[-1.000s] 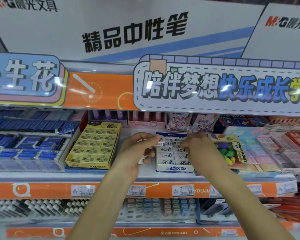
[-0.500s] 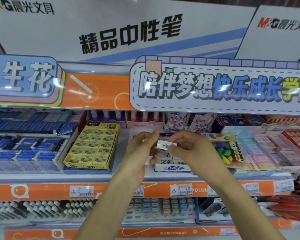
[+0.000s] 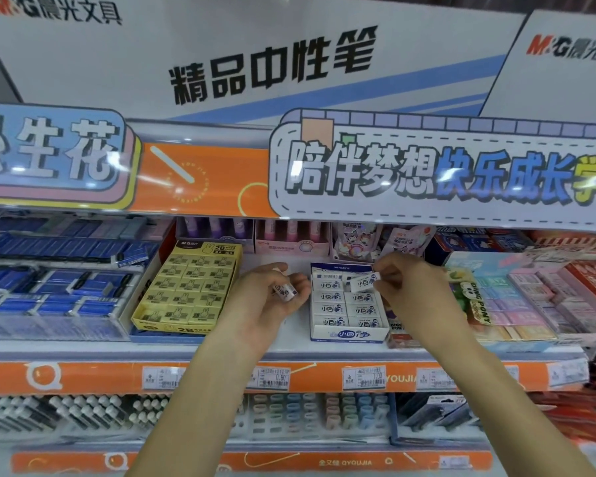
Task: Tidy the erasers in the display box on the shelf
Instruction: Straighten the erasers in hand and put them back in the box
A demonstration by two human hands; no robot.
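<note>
A white and blue display box (image 3: 348, 334) stands on the middle shelf, filled with two columns of white erasers in blue-printed sleeves. My right hand (image 3: 413, 290) pinches one white eraser (image 3: 364, 282) by its end, tilted just above the box's upper right rows. My left hand (image 3: 269, 297) is to the left of the box, fingers curled around another white eraser (image 3: 285, 291) held in the palm. Both hands are apart from each other.
A yellow box of 2B erasers (image 3: 186, 290) sits left of my left hand. Blue packs (image 3: 59, 280) fill the far left. Pastel and coloured eraser boxes (image 3: 510, 297) crowd the right. An orange shelf edge with price tags (image 3: 276, 376) runs below; a sign overhangs above.
My hands were together over the box, both at one eraser. They have separated: the right holds an eraser over the box, the left has drawn left with another.
</note>
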